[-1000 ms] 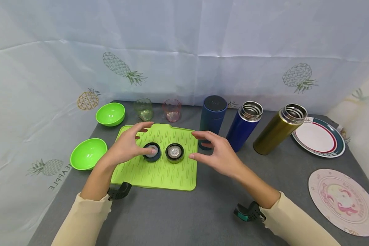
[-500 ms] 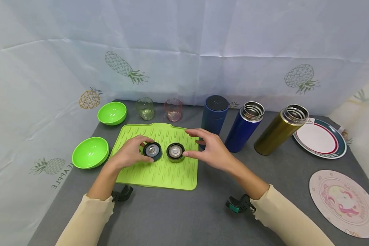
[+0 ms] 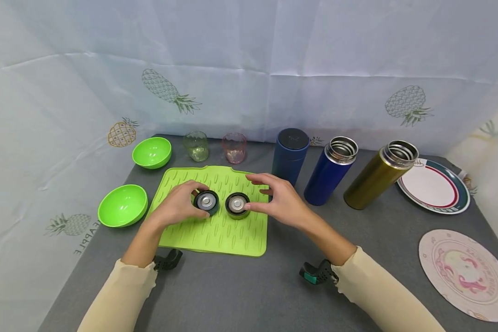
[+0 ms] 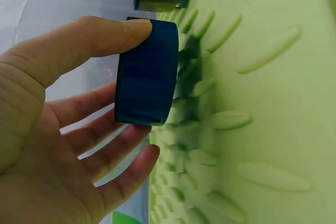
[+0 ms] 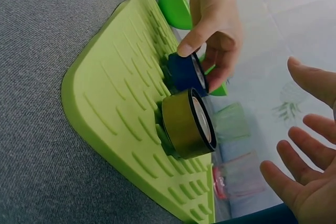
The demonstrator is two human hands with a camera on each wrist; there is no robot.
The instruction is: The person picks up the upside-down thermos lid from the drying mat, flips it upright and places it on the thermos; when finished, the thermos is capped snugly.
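Blue bottle lid [image 3: 206, 203], a short cylinder, is on the ridged lime mat [image 3: 216, 237], pinched by the left hand [image 3: 175, 204]. The right hand [image 3: 285, 203] is wide open, holding nothing, near the gold lid [image 5: 184, 124]. Left wrist view shows the smooth side wall [image 4: 147, 77]; head view, the metallic inner disc [image 3: 206, 201].

Left grip [image 3: 177, 203] pinched, right grip [image 3: 283, 203] spread

- Lower centre: broad lane over gray tabletop [image 3: 240, 290]!
- Mid-frame, tight: slim gap between blue lid [image 3: 206, 201] and gold lid [image 3: 236, 206].
- Right of centre, a wall: navy flask [image 3: 290, 159] behind the right hand [image 3: 283, 200], then royal-blue flask [image 3: 329, 179], then gold flask [image 3: 367, 182].
- Upper centre, green tumbler [image 3: 197, 148] and pink tumbler [image 3: 234, 150] bar the back.
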